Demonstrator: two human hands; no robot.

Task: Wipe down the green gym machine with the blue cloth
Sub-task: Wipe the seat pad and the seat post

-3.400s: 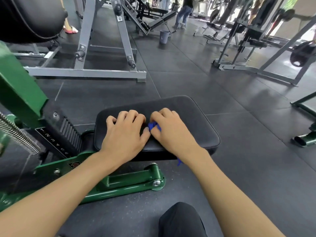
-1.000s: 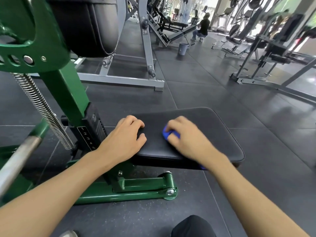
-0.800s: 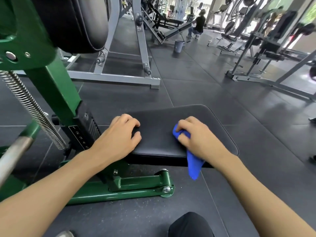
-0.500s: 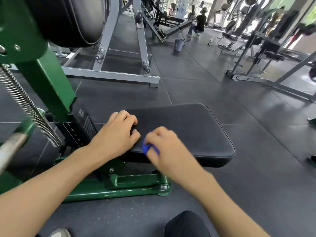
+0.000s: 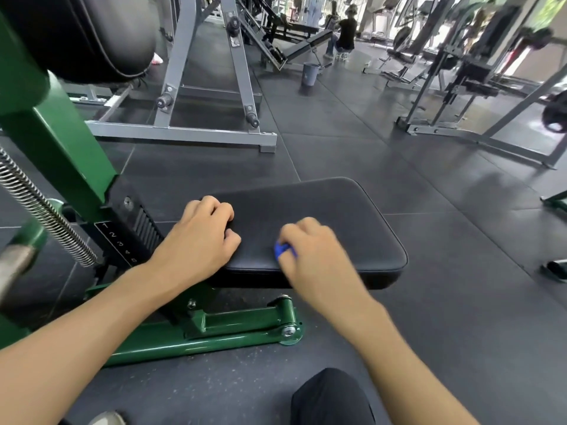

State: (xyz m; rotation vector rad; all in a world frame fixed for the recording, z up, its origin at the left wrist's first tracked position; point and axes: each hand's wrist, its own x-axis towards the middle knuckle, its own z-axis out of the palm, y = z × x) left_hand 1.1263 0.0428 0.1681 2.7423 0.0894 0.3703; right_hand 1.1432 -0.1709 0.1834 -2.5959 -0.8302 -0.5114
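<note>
Blue cloth (image 5: 283, 250) is bunched in the gripping right hand (image 5: 316, 256) near the front edge of the green machine's (image 5: 64, 145) black padded surface (image 5: 322, 210); left hand (image 5: 199, 237) rests at the left end, fingers curled, empty.

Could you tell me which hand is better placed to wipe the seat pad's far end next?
The right hand, probably: it grips the blue cloth on the seat pad, nearer that end; the left hand holds nothing.
</note>
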